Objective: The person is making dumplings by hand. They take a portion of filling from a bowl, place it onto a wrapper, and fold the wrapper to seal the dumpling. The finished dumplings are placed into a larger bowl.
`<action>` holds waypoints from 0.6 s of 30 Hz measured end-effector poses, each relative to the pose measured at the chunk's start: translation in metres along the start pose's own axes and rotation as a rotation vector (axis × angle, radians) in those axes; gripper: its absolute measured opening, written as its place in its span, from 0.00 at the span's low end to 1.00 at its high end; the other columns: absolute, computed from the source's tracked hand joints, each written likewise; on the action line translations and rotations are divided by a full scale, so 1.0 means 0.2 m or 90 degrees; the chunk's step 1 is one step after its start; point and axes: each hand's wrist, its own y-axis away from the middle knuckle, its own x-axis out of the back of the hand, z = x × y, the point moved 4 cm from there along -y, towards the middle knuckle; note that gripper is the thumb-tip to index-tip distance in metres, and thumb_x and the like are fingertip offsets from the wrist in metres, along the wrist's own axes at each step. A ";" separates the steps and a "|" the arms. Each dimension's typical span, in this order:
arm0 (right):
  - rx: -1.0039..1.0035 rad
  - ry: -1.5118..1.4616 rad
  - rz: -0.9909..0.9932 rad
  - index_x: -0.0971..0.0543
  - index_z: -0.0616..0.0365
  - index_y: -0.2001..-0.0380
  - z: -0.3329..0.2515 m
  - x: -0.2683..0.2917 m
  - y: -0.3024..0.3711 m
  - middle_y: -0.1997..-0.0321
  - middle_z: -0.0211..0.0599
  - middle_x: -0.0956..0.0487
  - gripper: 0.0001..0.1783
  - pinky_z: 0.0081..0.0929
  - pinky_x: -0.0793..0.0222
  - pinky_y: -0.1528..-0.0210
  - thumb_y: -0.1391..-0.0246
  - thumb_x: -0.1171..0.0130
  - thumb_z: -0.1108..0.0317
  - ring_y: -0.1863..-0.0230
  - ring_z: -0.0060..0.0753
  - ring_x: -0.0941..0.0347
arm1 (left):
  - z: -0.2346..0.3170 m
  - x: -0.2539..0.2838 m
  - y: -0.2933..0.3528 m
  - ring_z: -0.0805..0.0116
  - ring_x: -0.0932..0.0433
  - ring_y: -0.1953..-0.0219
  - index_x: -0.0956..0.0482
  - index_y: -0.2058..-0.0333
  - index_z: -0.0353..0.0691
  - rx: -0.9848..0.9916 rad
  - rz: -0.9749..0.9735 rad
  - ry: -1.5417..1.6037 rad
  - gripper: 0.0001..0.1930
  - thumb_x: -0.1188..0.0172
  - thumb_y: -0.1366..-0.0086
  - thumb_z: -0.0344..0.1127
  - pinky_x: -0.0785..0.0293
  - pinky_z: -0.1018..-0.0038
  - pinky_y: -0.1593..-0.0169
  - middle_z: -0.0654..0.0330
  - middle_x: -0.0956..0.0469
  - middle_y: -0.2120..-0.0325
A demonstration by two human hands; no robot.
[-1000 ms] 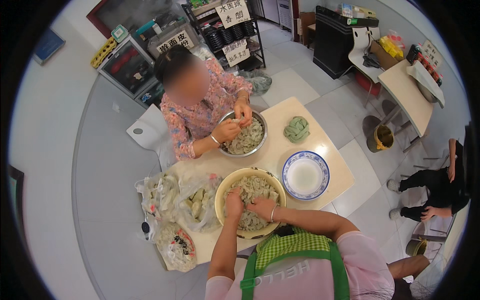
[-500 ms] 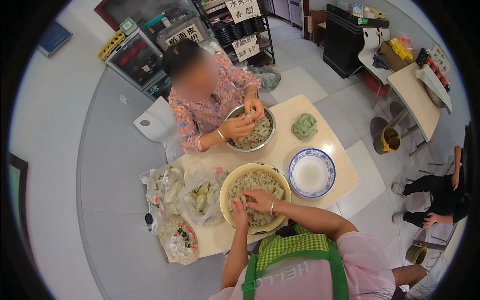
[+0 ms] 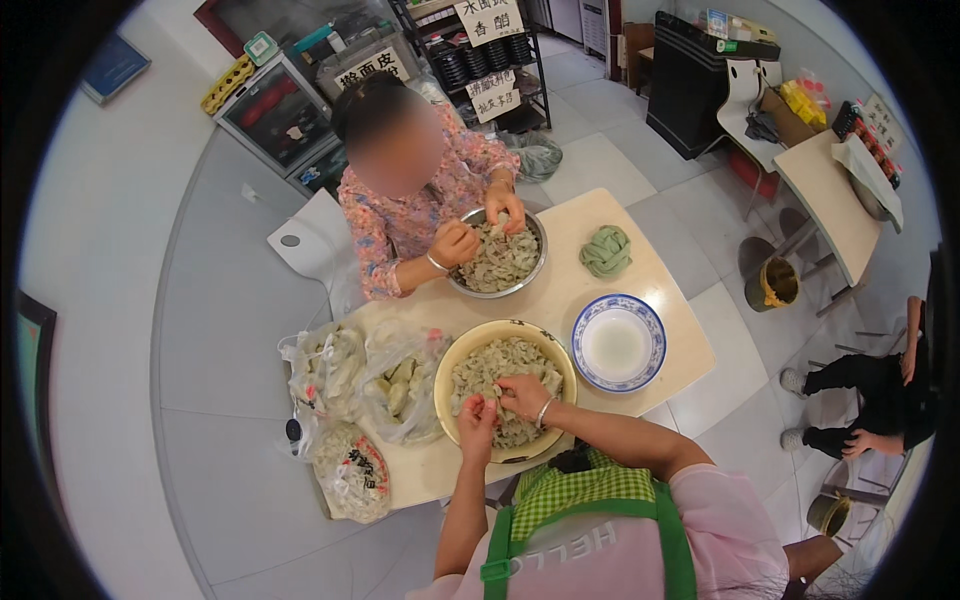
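Both my hands work above a cream-yellow basin (image 3: 560, 352) heaped with small, pale grey-green pieces (image 3: 500, 360) that look like torn dough. Over the near left of the heap, my left hand (image 3: 478, 425) is closed, its fingertips pinched together on a small grey-green piece. My right hand (image 3: 523, 398), wearing a bracelet, meets it from the right with fingers curled at the same piece. The fingers cover most of this piece. Just beyond the basin's right rim stands a blue-and-white bowl (image 3: 618, 343) of cloudy liquid.
Across the table (image 3: 650, 270), another person pinches pieces over a steel bowl (image 3: 500, 295). A green cloth-like bundle (image 3: 606, 251) lies to the right. Plastic bags (image 3: 400, 390) of greenish lumps crowd the left end. A seated person's legs (image 3: 840, 385) show at far right.
My left hand has gone from a more outstretched pose to a pinch, and my right fingers have curled in beside it. The other person's hands have moved apart.
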 end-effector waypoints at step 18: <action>-0.105 0.230 0.003 0.29 0.53 0.72 0.09 -0.04 -0.12 0.77 0.46 0.26 0.07 0.40 0.35 0.71 0.59 0.51 0.70 0.73 0.49 0.30 | -0.05 0.00 0.00 0.77 0.39 0.85 0.37 0.69 0.38 -0.080 -0.013 -0.292 0.11 0.59 0.36 0.40 0.41 0.81 0.81 0.68 0.37 0.86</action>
